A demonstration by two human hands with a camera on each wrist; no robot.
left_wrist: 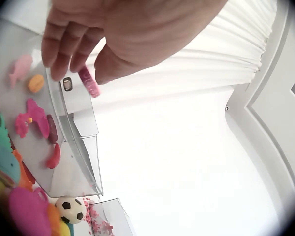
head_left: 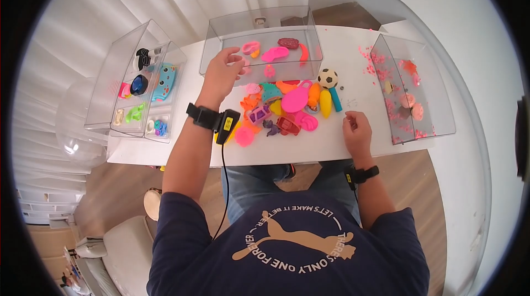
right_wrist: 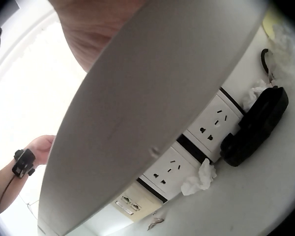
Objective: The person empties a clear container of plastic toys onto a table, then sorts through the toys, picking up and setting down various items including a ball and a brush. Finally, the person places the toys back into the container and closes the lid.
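Note:
My left hand (head_left: 223, 72) is raised over the near wall of the back clear bin (head_left: 221, 39), thumb and fingers parted. Just past its fingertips is a pink ring-shaped toy (head_left: 251, 46), which the left wrist view shows edge-on as a pink strip (left_wrist: 90, 83) between thumb and fingers. Within that bin lie an orange oval piece (left_wrist: 36, 83), a pink toy (head_left: 275, 54), a dark red textured toy (head_left: 288, 43) and a red curved piece (head_left: 303, 55). Loosely curled, my right hand (head_left: 358, 130) rests near the table's front edge, holding nothing visible.
A toy pile with a magenta pan (head_left: 295, 99), yellow piece (head_left: 326, 104) and soccer ball (head_left: 327, 78) covers the table's middle. The left clear bin (head_left: 102, 103) holds a blue toy (head_left: 164, 82); the right clear bin (head_left: 444, 114) holds pink bits. Wall sockets (right_wrist: 206, 130) sit below the tabletop.

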